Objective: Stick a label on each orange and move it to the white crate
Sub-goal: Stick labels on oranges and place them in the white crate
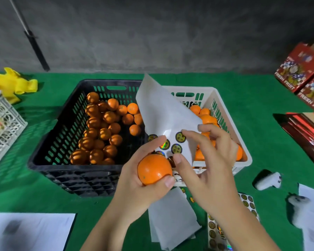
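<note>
Left hand (134,178) cups a firm, smooth orange (153,169) securely. Right hand (207,156) pinches a thin, floppy label (171,161) off the sheet (163,109); judging by looks, only its edge should be held.

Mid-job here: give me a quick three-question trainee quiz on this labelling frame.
1. True or false: the left hand grips an orange.
2. Which crate holds the darker, shaded pile of fruit: A) black crate B) white crate?
3. Fill in: the right hand pinches a round label at the ____ sheet.

Key: 1 true. 2 A. 3 sticker.
</note>
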The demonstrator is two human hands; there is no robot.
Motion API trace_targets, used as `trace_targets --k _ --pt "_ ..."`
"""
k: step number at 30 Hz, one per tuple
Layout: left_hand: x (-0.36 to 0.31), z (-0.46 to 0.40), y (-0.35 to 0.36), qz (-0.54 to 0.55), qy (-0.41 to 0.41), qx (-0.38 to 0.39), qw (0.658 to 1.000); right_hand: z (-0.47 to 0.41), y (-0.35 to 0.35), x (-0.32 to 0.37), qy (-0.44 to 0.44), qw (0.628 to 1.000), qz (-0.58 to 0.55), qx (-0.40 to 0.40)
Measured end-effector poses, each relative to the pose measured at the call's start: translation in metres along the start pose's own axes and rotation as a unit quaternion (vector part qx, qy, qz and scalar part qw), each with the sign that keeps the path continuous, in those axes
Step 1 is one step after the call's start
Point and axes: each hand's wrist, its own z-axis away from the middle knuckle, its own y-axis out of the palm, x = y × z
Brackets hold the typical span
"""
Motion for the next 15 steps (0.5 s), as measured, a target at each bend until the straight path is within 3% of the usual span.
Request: trace_targets --k 8,15 --pt "-0.003 0.005 -0.010 -0.033 0.010 0.015 0.999 -0.019 -0.016 -0.003 0.044 0.987 -0.108 0.107" --pt "-0.012 0.005 -0.009 -0.049 0.019 0.034 0.998 -0.020 -0.014 -0.007 0.036 0.986 -0.109 0.122"
